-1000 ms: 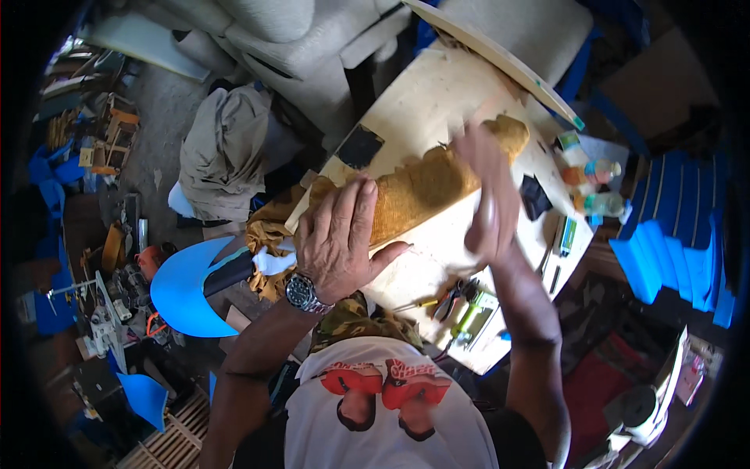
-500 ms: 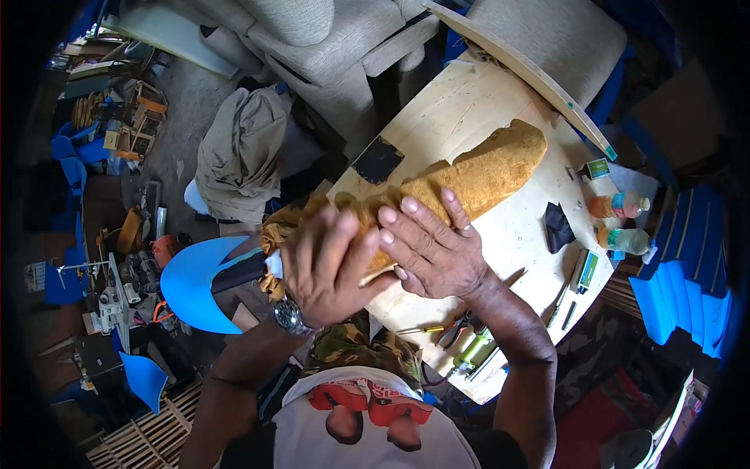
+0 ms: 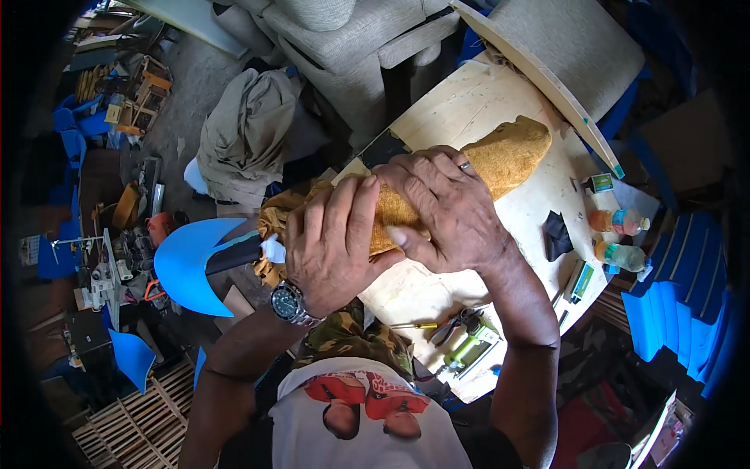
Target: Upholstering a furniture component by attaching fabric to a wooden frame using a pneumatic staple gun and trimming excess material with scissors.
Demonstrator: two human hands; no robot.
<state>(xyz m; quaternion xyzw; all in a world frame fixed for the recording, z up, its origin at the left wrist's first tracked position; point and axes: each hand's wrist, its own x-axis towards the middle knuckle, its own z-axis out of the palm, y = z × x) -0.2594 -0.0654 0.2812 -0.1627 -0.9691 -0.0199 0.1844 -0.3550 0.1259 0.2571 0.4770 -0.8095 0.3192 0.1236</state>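
Observation:
A long, round-ended piece covered in golden-brown fabric (image 3: 512, 156) lies slantwise over the pale wooden tabletop. My left hand (image 3: 332, 242), with a metal watch at its wrist, is closed over the piece's near-left part, fingers curled on top and thumb along the near edge. Beside it, my right hand (image 3: 449, 207) wraps the middle, its fingers bent over the far edge and its thumb on the near side. Loose gathered fabric (image 3: 273, 215) hangs at the left end, with a small white patch there. What lies under my palms is hidden.
On the tabletop (image 3: 437, 109) are a green tool (image 3: 473, 344), pliers (image 3: 445, 332), a screwdriver (image 3: 414, 325), a black scrap (image 3: 557, 234) and two bottles (image 3: 621, 255). A curved board (image 3: 547, 78) borders the right. Grey sofa seating (image 3: 336, 70) stands behind; a blue curved panel (image 3: 187, 266) is at left.
My right hand has gone from lying with fingers spread on the fabric to curling over the piece's far edge. My left fingers have also bent around it.

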